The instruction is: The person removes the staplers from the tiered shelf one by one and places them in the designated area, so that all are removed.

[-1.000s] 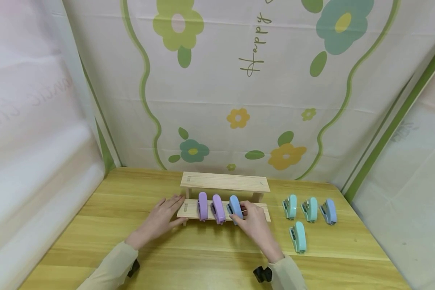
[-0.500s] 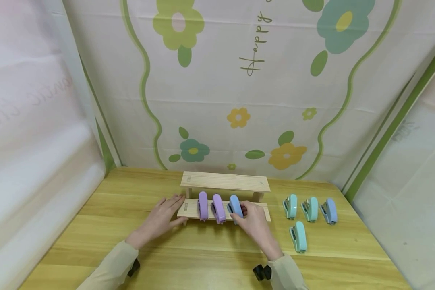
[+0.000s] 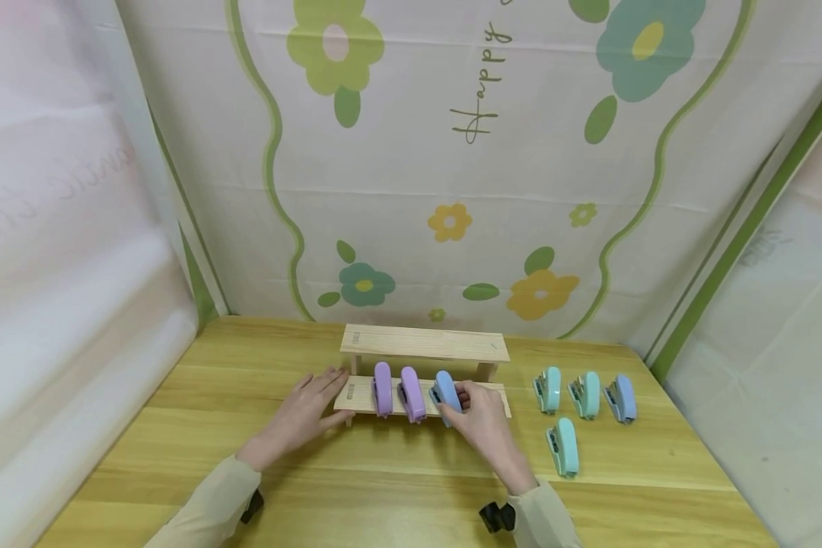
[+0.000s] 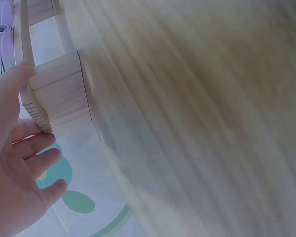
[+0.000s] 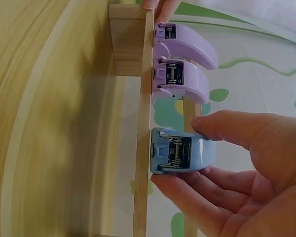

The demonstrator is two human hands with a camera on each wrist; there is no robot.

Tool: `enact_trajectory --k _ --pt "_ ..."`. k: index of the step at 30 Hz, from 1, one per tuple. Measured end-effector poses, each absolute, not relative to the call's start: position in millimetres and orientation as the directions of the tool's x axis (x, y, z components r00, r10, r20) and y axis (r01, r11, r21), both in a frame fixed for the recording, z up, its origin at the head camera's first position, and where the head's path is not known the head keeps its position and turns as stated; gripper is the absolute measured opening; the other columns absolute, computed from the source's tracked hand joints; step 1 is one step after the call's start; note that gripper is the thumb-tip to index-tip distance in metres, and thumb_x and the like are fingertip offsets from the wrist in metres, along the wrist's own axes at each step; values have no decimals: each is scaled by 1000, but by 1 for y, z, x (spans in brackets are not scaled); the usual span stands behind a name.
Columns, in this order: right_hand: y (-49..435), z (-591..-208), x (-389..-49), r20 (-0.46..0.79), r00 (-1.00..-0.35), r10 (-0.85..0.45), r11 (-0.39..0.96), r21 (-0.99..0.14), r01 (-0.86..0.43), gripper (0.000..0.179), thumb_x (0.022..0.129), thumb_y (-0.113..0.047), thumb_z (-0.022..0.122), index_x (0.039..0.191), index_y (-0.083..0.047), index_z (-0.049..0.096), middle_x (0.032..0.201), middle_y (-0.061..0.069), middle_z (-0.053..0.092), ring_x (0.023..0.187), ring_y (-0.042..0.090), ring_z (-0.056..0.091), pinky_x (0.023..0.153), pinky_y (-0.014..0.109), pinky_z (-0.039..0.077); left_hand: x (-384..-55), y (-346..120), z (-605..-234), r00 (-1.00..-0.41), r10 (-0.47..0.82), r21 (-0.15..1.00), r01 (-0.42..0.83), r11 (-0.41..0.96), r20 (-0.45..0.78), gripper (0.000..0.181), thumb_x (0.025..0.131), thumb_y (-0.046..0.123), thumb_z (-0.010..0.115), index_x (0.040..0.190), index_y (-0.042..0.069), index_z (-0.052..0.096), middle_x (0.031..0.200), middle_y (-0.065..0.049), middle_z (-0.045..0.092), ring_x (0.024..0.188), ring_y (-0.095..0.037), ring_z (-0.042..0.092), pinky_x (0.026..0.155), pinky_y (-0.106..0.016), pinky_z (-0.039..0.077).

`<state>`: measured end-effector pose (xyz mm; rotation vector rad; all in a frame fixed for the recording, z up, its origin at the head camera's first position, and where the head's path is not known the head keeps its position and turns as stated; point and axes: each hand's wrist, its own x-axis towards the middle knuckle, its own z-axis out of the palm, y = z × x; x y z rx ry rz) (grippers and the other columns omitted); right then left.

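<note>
A small light-blue stapler [image 3: 445, 391] stands on the lower step of a two-step wooden rack [image 3: 425, 344]. My right hand [image 3: 482, 418] pinches it between thumb and fingers; the right wrist view shows its front end close against the board [image 5: 144, 123]. To its left, two purple staplers [image 3: 382, 390] stand side by side on the same step, a gap separating them from the blue one. My left hand [image 3: 308, 403] holds the left end of the lower step, thumb at the front edge and index finger towards the back corner, as the left wrist view shows.
Right of the rack, on the wooden table [image 3: 383, 495], stand several more staplers: mint-green ones, such as the nearest [image 3: 564, 447], and a blue one [image 3: 620, 399]. A floral cloth [image 3: 383, 167] hangs behind the table, with more cloth at both sides.
The blue stapler has shifted very slightly to the right, with my right hand still on it. My left hand and the other staplers have stayed put.
</note>
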<state>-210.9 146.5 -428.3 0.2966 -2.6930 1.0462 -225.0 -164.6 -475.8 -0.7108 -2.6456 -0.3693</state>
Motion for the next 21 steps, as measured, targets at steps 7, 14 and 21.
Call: enact_trajectory --k 7,14,21 --pt "153 -423 -207 291 -954 -71 717 -650 -252 29 80 -13 80 101 3 71 89 15 75 75 17 70 63 27 61 -225 -164 -476 -804 428 154 525 837 413 72 85 40 75 139 -3 53 142 -20 57 131 -39 55 110 -61 42" --pt "164 -418 -204 294 -955 -42 717 -657 -234 27 81 -12 79 100 5 70 89 18 74 76 22 71 61 27 61 -226 -164 -477 -807 425 166 524 835 411 72 86 40 75 139 -3 53 142 -20 57 132 -38 55 111 -61 41" --pt "180 -413 -202 273 -962 -4 732 -655 -189 26 82 -12 78 102 4 71 91 17 75 79 22 71 61 27 61 -225 -164 -477 -801 426 156 527 835 421 71 85 40 76 138 -3 54 141 -20 58 130 -39 56 110 -62 42"
